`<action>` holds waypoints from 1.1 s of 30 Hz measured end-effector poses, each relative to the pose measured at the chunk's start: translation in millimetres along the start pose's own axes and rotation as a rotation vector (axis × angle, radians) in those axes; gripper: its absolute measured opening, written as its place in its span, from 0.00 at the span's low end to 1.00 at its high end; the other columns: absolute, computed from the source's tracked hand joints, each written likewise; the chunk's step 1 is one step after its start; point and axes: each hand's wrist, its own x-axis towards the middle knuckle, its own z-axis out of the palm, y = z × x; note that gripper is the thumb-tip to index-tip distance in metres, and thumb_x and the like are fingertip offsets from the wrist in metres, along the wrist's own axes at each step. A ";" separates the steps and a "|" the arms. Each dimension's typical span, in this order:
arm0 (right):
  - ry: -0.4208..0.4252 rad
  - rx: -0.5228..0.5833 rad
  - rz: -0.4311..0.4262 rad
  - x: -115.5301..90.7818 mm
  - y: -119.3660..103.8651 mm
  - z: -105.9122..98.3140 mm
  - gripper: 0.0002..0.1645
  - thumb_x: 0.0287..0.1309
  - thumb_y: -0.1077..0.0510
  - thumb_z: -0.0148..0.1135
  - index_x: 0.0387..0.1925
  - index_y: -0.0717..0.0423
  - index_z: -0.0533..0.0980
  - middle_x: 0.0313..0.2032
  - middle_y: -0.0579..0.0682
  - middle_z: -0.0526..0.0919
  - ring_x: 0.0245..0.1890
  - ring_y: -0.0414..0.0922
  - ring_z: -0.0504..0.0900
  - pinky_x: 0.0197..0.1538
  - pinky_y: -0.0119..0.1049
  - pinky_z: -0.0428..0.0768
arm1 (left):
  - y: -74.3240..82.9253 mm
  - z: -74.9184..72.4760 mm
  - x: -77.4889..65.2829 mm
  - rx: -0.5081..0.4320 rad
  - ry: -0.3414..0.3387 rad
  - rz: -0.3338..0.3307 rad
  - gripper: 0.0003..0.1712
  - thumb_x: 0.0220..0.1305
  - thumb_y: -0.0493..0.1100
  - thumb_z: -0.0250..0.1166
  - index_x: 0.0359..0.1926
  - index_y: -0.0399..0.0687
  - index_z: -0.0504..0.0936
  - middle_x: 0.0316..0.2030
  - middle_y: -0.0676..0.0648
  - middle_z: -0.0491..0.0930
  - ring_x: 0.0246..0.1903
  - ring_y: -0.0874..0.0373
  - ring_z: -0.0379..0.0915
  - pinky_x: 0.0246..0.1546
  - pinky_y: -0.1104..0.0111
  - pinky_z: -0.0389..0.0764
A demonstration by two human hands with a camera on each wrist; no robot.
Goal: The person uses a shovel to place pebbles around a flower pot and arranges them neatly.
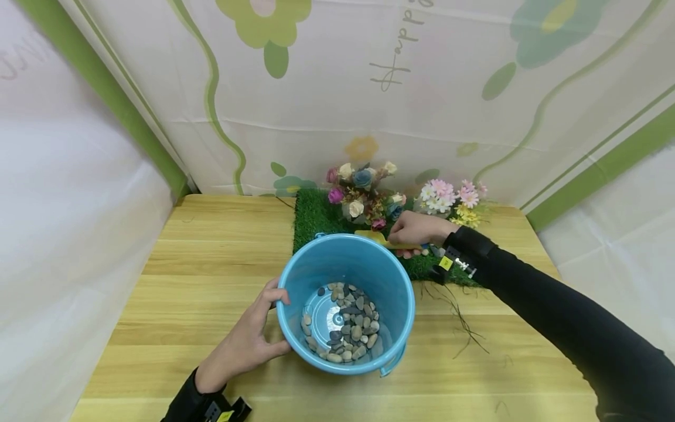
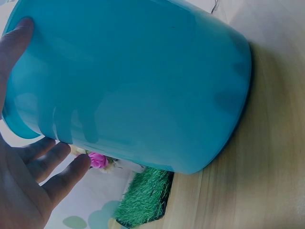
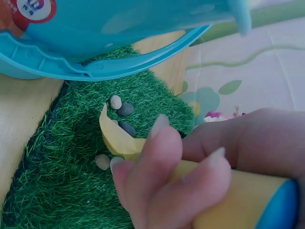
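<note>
A light-blue bucket (image 1: 337, 258) stands on the wooden table, with grey and tan pebbles (image 1: 356, 332) spread over its bottom. My left hand (image 1: 248, 337) holds its left side, one fingertip over the rim and the thumb against the outer wall. Three other fingers extend alongside the wall in the left wrist view. Beyond the bucket's far right rim, my right hand (image 1: 419, 230) grips a small yellow toy shovel (image 3: 119, 140) by its blue-ended handle. Its blade is low over the green artificial turf (image 3: 57, 186), beside a few loose pebbles (image 3: 116, 102).
Roses (image 1: 364, 190) and a bunch of pink, white and yellow flowers (image 1: 448, 199) stand on the turf at the back. Thin dark strands (image 1: 461, 319) lie on the table (image 1: 211, 264) at right. A printed cloth (image 1: 327, 105) hangs behind. The bucket's handle (image 1: 391, 364) hangs down.
</note>
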 end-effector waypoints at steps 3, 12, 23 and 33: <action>0.006 -0.005 -0.012 -6.7 -1.5 -1.8 0.22 0.77 0.60 0.47 0.27 0.62 0.79 0.20 0.53 0.76 0.18 0.45 0.68 0.30 0.42 0.73 | 0.2 0.4 -0.2 0.000 -0.001 -0.005 0.38 0.50 0.38 0.79 0.54 0.47 0.62 0.70 0.34 0.60 0.63 0.32 0.64 0.56 0.50 0.78; 0.012 -0.020 -0.038 -36.4 -8.9 -15.1 0.18 0.78 0.59 0.47 0.38 0.60 0.82 0.27 0.55 0.79 0.23 0.48 0.73 0.30 0.43 0.74 | 1.3 0.2 -0.3 0.003 0.001 -0.013 0.37 0.52 0.40 0.79 0.54 0.48 0.62 0.71 0.35 0.60 0.63 0.31 0.64 0.55 0.49 0.78; 0.138 -0.050 -0.119 -72.4 -29.5 -23.1 0.20 0.79 0.57 0.48 0.63 0.61 0.75 0.39 0.55 0.81 0.27 0.56 0.75 0.29 0.43 0.75 | 1.6 -0.1 0.4 0.000 -0.005 -0.021 0.38 0.53 0.42 0.80 0.54 0.49 0.62 0.71 0.36 0.59 0.64 0.33 0.64 0.55 0.47 0.78; 0.325 0.034 -0.254 -77.8 -45.7 -8.8 0.21 0.78 0.54 0.51 0.65 0.59 0.74 0.33 0.56 0.79 0.21 0.52 0.70 0.27 0.42 0.72 | 0.3 -0.6 0.9 -0.007 0.002 0.001 0.36 0.55 0.45 0.79 0.54 0.47 0.62 0.71 0.34 0.60 0.62 0.31 0.65 0.54 0.49 0.79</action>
